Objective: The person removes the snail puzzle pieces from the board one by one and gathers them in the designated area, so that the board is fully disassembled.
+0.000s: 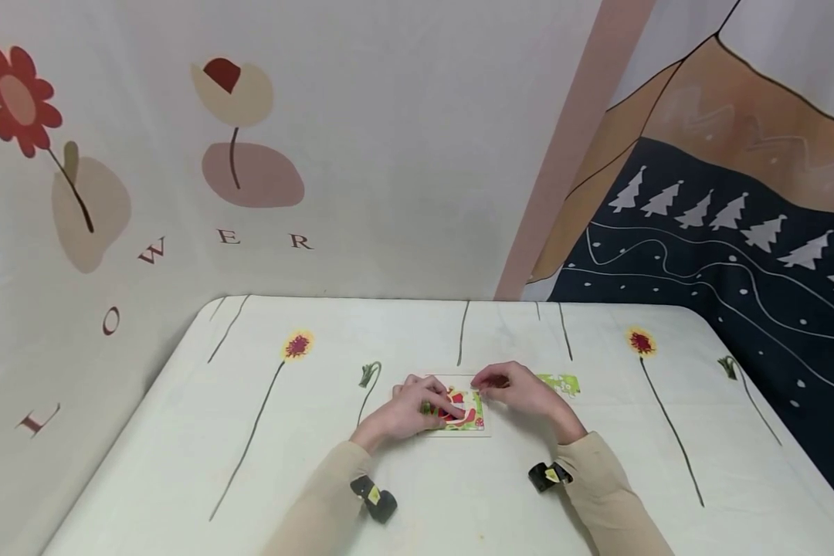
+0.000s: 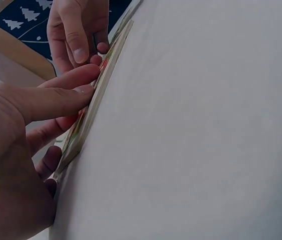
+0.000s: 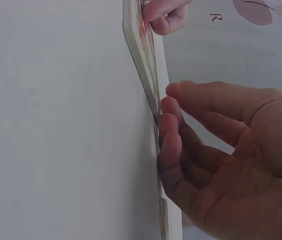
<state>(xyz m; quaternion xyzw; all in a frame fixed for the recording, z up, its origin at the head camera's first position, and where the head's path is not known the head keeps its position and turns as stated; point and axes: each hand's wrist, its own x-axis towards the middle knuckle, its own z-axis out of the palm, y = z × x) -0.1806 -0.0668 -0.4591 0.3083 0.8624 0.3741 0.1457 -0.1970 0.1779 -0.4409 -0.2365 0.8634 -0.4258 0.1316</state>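
Observation:
A flat picture puzzle board [image 1: 486, 433] with a pale rim lies on the table in the head view, its picture red, green and white. My left hand [image 1: 406, 409] rests over its left part, fingertips touching the picture; the left wrist view shows these fingers [image 2: 63, 102] fairly straight. At the board's right edge is my right hand [image 1: 524, 392], fingers bent loosely. The right wrist view shows nothing between its fingers [image 3: 170, 142]. Part of the picture is hidden under the left hand. A green patterned piece [image 1: 561, 384] lies right of the board, partly behind the right hand.
The white tabletop cloth [image 1: 250, 463] has printed flowers on long stems. Behind it hangs a pale printed curtain [image 1: 389, 154], with a dark tree-patterned part [image 1: 667, 255] at the right. Each wrist wears a small black camera.

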